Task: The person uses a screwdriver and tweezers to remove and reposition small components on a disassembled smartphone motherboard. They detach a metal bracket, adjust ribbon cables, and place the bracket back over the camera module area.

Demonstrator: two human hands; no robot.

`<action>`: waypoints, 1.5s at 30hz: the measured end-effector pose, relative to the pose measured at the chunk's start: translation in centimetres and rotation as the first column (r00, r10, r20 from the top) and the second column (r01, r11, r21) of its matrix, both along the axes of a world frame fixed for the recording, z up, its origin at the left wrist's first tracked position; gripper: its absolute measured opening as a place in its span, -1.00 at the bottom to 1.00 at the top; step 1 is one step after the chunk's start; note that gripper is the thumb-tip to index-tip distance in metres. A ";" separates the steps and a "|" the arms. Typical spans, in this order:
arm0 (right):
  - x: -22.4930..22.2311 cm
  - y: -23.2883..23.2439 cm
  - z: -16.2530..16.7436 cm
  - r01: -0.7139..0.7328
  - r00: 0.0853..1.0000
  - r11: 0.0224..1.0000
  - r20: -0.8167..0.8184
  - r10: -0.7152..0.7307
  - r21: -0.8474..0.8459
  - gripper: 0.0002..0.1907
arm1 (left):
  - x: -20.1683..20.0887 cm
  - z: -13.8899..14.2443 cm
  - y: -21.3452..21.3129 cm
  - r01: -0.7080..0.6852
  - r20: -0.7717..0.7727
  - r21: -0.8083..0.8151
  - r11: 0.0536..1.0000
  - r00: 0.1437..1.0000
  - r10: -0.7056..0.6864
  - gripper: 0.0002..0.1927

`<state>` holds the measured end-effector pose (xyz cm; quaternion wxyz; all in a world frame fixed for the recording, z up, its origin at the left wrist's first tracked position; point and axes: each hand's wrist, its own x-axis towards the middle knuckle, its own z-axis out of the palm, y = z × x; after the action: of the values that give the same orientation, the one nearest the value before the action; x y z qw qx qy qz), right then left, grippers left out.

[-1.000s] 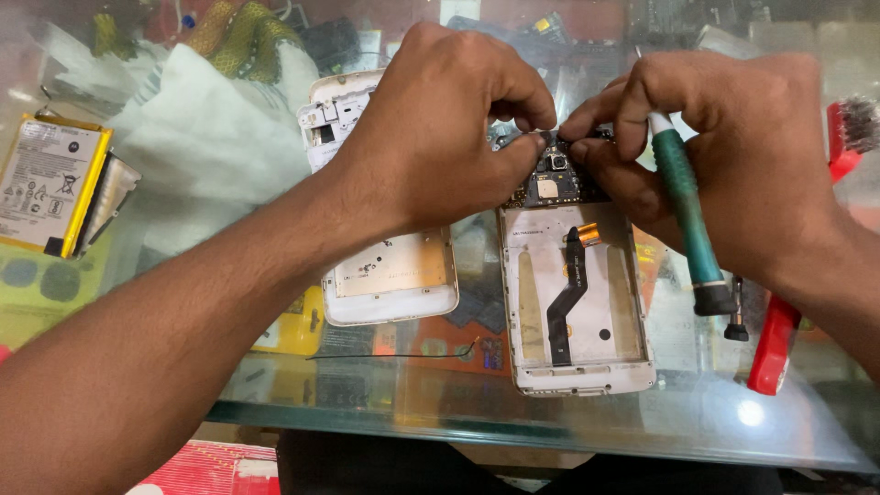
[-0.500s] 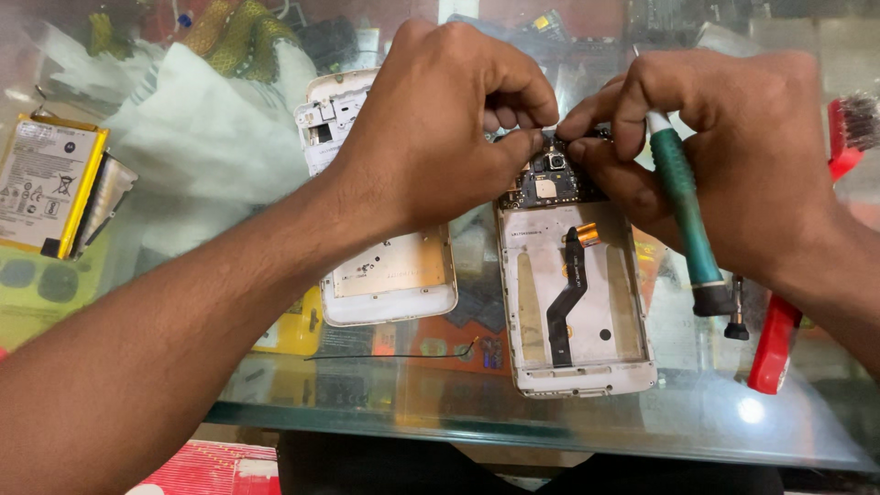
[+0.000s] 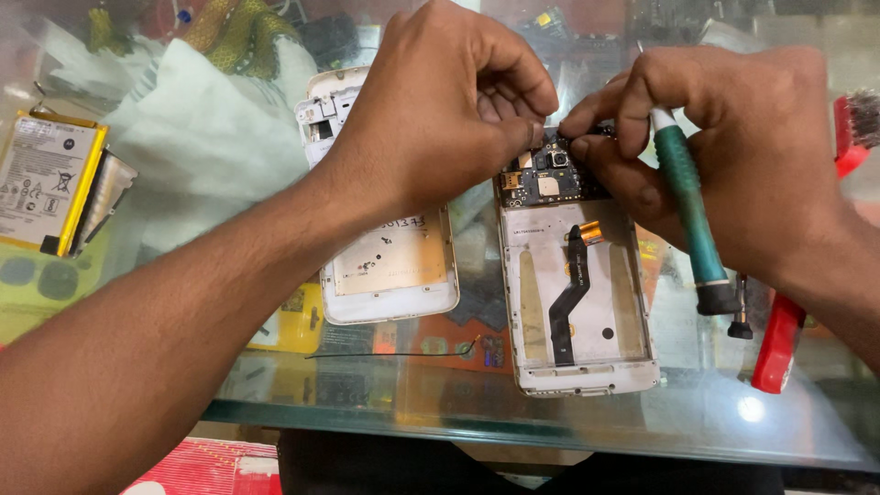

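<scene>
While the opened phone frame (image 3: pixel 577 302) lies flat near the front edge of the glass table (image 3: pixel 550 426), both hands meet over its circuit board (image 3: pixel 550 179) at the top end. The right hand (image 3: pixel 733 156) has its grip closed around a green screwdriver (image 3: pixel 687 215), fingertips on the board; the left hand (image 3: pixel 440 119) pinches shut at the board's edge, what it holds hidden. Farther left lie a white back cover (image 3: pixel 390 266) and a battery (image 3: pixel 41 179).
</scene>
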<state>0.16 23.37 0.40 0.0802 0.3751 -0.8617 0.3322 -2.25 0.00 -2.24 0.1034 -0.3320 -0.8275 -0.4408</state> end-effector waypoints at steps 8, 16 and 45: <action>0.0 0.0 0.1 -0.017 1.000 1.000 -0.023 0.017 0.002 -0.71 | 0.1 0.0 0.1 -0.017 0.004 -0.021 1.000 1.000 0.017 -0.93; 0.0 -0.1 0.1 -0.013 0.999 1.000 -0.032 0.013 0.011 -0.72 | 0.1 0.0 0.2 -0.028 0.000 -0.014 1.000 1.000 0.028 -0.92; 0.1 -0.1 0.0 -0.029 0.998 0.999 -0.050 0.027 -0.030 -0.72 | 0.3 1.0 1.3 -0.059 0.203 -0.102 0.993 0.976 0.079 -0.95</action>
<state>0.25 23.23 0.37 0.1029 0.3941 -0.8488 0.3370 -1.94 1.29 -1.26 0.0158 -0.2599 -0.8650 -0.4289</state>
